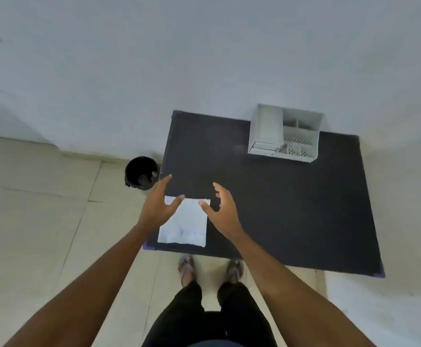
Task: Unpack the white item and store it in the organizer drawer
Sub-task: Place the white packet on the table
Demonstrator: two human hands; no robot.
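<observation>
White plastic wrapping is seen lying flat at about seven o'clock on the dark table, close to its near edge, evidently set there within easy reach for opening. It is judged to be the packet that contains the white item; the item itself cannot be made out through the film. The left hand is held over the packet's ten o'clock corner and the right hand just off its one o'clock corner, both spread wide with fingers extended, and nothing is gripped by either. Whether the left thumb is touching the wrapping cannot be told. The hands are probably placed at the two far corners so that the top edge can be pinched and pulled apart. The grey organizer is stood at one o'clock on the table, well apart from the packet, against the wall. A black bin is placed on the floor at ten o'clock, likely for the discarded wrapping.
</observation>
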